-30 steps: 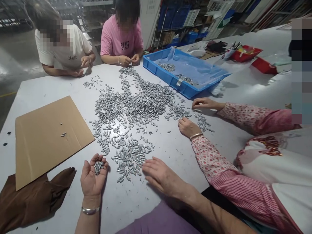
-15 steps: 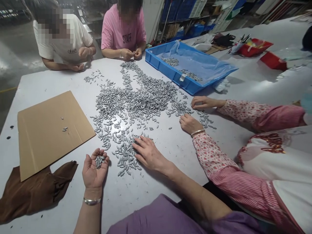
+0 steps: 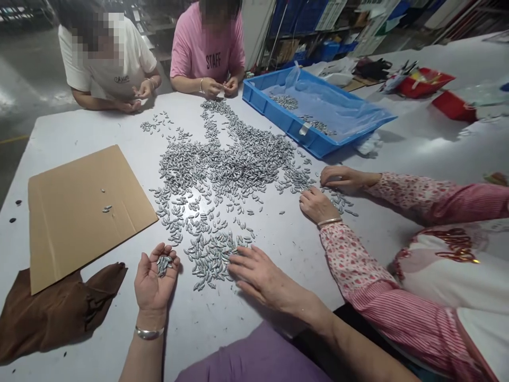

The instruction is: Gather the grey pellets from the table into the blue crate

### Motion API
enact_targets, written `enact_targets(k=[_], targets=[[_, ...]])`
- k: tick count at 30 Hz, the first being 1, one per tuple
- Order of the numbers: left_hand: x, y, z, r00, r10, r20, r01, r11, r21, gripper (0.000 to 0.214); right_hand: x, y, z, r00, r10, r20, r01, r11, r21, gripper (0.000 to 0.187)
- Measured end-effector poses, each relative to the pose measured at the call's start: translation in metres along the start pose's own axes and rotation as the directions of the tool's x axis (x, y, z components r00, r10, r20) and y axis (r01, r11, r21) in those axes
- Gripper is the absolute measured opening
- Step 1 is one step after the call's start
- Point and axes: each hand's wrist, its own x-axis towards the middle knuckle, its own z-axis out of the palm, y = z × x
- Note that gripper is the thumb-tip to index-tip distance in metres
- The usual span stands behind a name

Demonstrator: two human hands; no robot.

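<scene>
A cardboard sheet (image 3: pixel 75 217) overlaps a crumpled brown cloth (image 3: pixel 55 318) at the left. Upper right, two red bins (image 3: pixel 453 107) stand near a dark bundle (image 3: pixel 371 70), perhaps fabric.

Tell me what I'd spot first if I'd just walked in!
Probably the silver pieces, a great many of them spread over the middle of the white table. Next might come the blue tray beyond them, right of the picture's middle, with more pieces inside. Up close, the left hand is cupped palm up around some pieces, and the right hand is at the nearest cluster's edge.
</scene>
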Motion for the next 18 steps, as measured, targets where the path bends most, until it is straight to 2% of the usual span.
enact_targets(k=[3, 5, 11, 14, 18], targets=[[0.000, 0.000, 0.001, 1.000, -0.002, -0.007, 0.002, 1.000, -0.005, 0.037, -0.005, 0.018, 0.009, 0.989, 0.105, -0.102, -0.113, 0.991, -0.071, 0.046], [-0.001, 0.000, 0.001, 1.000, 0.000, -0.012, 0.000, 1.000, -0.006, 0.036, -0.008, 0.022, 0.015, 0.985, 0.128, -0.114, -0.139, 0.986, -0.095, 0.052], [-0.003, 0.001, 0.004, 0.998, 0.008, -0.059, -0.008, 1.000, -0.005, 0.040, -0.012, -0.004, 0.011, 1.000, 0.017, -0.006, -0.017, 1.000, -0.021, 0.048], [-0.001, 0.002, 0.006, 0.996, 0.006, -0.085, -0.007, 1.000, -0.006, 0.040, 0.009, -0.014, 0.007, 1.000, 0.006, -0.007, -0.006, 1.000, -0.005, 0.050], [0.000, 0.003, 0.006, 0.995, 0.000, -0.104, 0.001, 1.000, 0.006, 0.038, 0.048, -0.027, 0.016, 1.000, -0.004, 0.013, 0.005, 0.999, -0.035, 0.068]])
